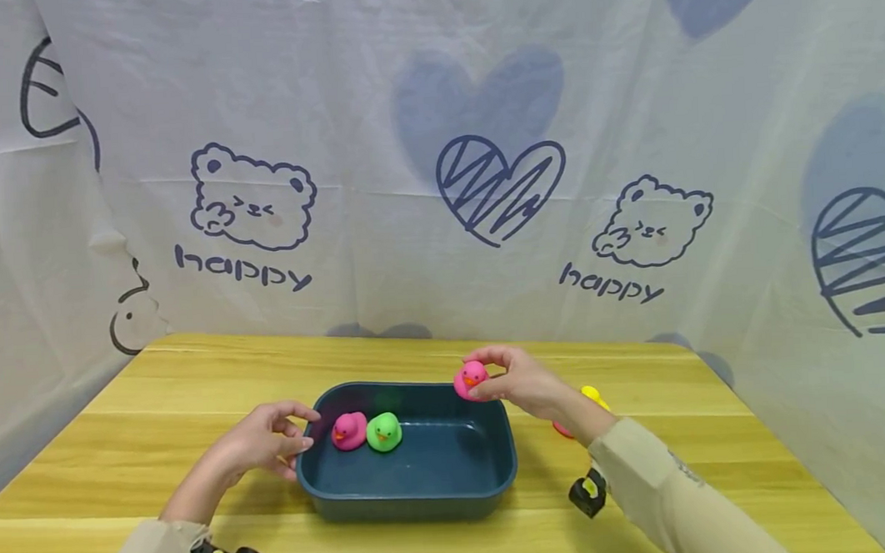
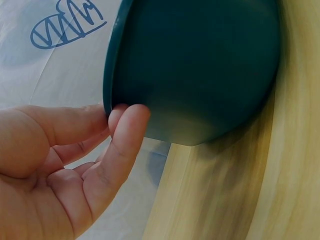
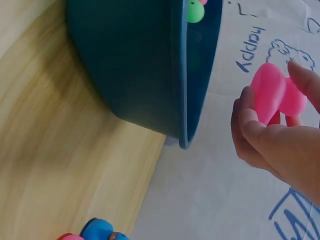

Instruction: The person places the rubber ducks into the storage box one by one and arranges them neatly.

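Right fingers [image 1: 496,355] pinching pink duck [image 1: 471,377] near bin's rear right corner; left fingers [image 2: 127,139] gripping left rim of bin [image 1: 410,509].

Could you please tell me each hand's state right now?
Left hand: holding the box at its rim.
Right hand: holding a pink duck.

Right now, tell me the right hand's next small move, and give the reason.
Probably ease the right hand inward and down, lowering the held pink duck into the right side of the bin: it is above rim level near the far right corner, while the other pink duck and green duck sit toward the left, leaving bare floor rightward.
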Available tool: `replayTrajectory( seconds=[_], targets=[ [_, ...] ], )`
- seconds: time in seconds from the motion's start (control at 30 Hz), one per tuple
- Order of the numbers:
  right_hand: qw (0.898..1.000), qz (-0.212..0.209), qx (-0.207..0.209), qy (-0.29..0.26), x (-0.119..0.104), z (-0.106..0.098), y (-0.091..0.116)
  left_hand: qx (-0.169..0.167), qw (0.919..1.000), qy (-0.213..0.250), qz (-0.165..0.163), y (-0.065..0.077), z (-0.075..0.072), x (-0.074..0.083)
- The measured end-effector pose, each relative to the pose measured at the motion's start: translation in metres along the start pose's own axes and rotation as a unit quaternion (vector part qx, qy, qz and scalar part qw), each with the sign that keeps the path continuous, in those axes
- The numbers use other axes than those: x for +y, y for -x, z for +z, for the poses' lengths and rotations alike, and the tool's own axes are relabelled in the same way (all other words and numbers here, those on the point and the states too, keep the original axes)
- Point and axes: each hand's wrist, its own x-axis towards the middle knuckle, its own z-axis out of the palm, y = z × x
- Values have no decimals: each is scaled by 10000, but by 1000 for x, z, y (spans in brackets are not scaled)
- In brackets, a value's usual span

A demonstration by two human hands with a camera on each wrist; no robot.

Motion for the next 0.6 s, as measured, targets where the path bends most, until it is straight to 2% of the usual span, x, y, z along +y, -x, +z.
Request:
replayTrajectory(
  seconds=[0.27, 0.6],
  targets=[
    [9983, -132, 166, 551, -2, 14, -12, 56, 10000, -66, -39, -1, 0, -1],
    [9971, -218, 127, 723, -12, 26, -21, 51, 10000, -7, -39, 0, -1, -1]
  ],
)
